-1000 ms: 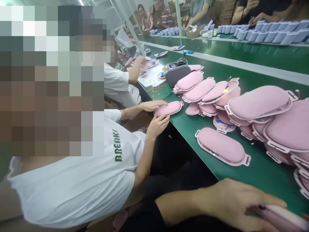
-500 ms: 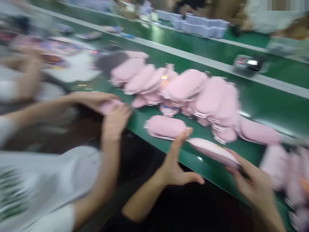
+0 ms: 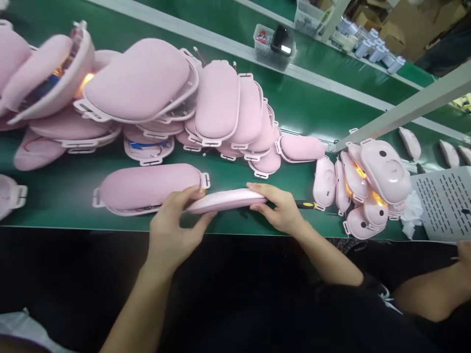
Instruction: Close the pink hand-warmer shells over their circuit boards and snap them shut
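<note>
Edge-on between my two hands is a slim pink oval device case [image 3: 230, 198]. My left hand [image 3: 176, 228] pinches its left end between thumb and fingers. The right end is gripped by my right hand [image 3: 279, 208], thumb and fingers on opposite faces. A black-and-yellow tool handle [image 3: 306, 204] sticks out beyond my right hand; whether it lies on the table or is held, I cannot tell. Just behind my left fingers, another pink oval case [image 3: 150, 186] lies flat on the green table [image 3: 235, 220].
A long heap of pink cases [image 3: 217, 105] runs behind my hands, some gaping with wires. Finished-looking pink shells with orange lights [image 3: 386, 171] are piled right, beside a perforated grey panel [image 3: 447, 201]. A slanted post [image 3: 405, 108] and clear bin [image 3: 272, 51] stand farther back. Someone's arm [image 3: 434, 289] shows at right.
My view has swung right and steadied. My left hand, spread and empty before, now grips the case's left end; my right hand still holds the other end. The neighbouring worker at left has left view.
</note>
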A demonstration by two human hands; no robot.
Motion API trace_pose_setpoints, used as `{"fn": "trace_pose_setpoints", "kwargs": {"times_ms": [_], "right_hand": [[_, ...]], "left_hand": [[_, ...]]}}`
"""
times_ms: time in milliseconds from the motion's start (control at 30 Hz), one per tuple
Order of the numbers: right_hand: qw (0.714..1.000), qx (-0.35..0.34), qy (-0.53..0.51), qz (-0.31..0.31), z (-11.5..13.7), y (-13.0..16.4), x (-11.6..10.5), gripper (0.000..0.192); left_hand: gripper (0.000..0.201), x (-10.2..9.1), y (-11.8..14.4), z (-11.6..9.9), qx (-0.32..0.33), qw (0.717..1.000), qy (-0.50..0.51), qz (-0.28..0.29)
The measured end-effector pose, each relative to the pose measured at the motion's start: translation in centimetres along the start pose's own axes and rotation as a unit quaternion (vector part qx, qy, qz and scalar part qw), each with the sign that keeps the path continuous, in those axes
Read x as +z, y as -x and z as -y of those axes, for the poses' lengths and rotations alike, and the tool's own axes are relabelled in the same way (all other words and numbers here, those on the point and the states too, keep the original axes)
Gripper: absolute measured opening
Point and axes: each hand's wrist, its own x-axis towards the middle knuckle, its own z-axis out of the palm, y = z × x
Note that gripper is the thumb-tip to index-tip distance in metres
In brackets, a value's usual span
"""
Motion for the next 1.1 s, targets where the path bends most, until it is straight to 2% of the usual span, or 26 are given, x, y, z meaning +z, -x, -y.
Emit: {"fn": "trace_pose_setpoints", "kwargs": {"times_ms": [67, 133, 233, 300, 400, 500, 533, 600, 667, 733, 833, 900, 967, 1033, 1100], "right_hand": [[0.998, -0.007, -0.023, -0.056, 0.0, 0.8, 1.7, 0.038], [0.995, -0.006, -0.029, -0.092, 0.1, 1.1, 3.1, 0.034], [0.994, 0.033, -0.015, -0.102, 0.1, 0.7, 4.3, 0.027], [0.995, 0.048, -0.012, -0.09, -0.1, 0.2, 4.4, 0.026], [0.995, 0.033, -0.044, -0.086, -0.1, 0.1, 3.3, 0.035], [0.983, 0.006, -0.111, -0.147, 1.0, 1.1, 1.1, 0.052], [0.978, -0.01, -0.121, -0.168, 1.6, 1.5, 0.2, 0.052], [0.979, -0.058, -0.097, -0.169, 3.2, 1.9, -1.6, 0.044], [0.984, -0.108, -0.04, -0.139, 4.9, 1.6, -2.8, 0.035], [0.981, -0.139, -0.01, -0.132, 6.2, 0.6, -3.2, 0.025], [0.971, -0.158, -0.025, -0.176, 7.0, -1.1, -2.3, 0.017], [0.971, -0.177, -0.037, -0.155, 6.6, -1.9, -1.4, 0.017], [0.981, -0.172, -0.04, -0.086, 5.9, -2.3, -0.7, 0.024], [0.991, -0.128, -0.04, -0.026, 5.0, -2.3, -0.1, 0.037], [0.997, -0.076, -0.029, 0.006, 4.3, -2.0, 0.8, 0.041]], "left_hand": [[0.038, 0.4, -0.1, -0.4, 0.032, 0.999, -0.013, 0.01], [0.028, 1.1, -0.1, -0.8, 0.06, 0.998, -0.017, -0.017], [0.024, 2.0, 0.2, -0.6, 0.049, 0.994, -0.027, -0.094], [0.026, 2.3, 0.4, -0.2, 0.044, 0.991, -0.043, -0.119], [0.029, 2.6, 0.9, -0.4, 0.002, 0.995, 0.011, -0.102], [0.026, 3.4, 1.7, -1.7, -0.101, 0.976, 0.166, -0.096], [0.03, 3.7, 1.9, -2.3, -0.113, 0.97, 0.201, -0.081], [0.051, 4.1, 1.7, -3.5, -0.078, 0.968, 0.236, -0.032], [0.069, 4.2, 0.8, -4.9, 0.001, 0.969, 0.246, -0.007], [0.059, 4.4, -0.3, -6.2, 0.057, 0.961, 0.267, -0.043], [0.035, 5.2, -1.1, -7.1, 0.06, 0.949, 0.279, -0.135], [0.028, 5.8, -0.7, -6.5, 0.019, 0.941, 0.289, -0.177], [0.022, 5.7, 0.2, -5.1, -0.028, 0.927, 0.314, -0.205], [0.022, 4.5, 0.8, -3.3, -0.07, 0.917, 0.337, -0.203], [0.027, 2.3, 1.2, -1.9, -0.079, 0.923, 0.333, -0.178]]}}
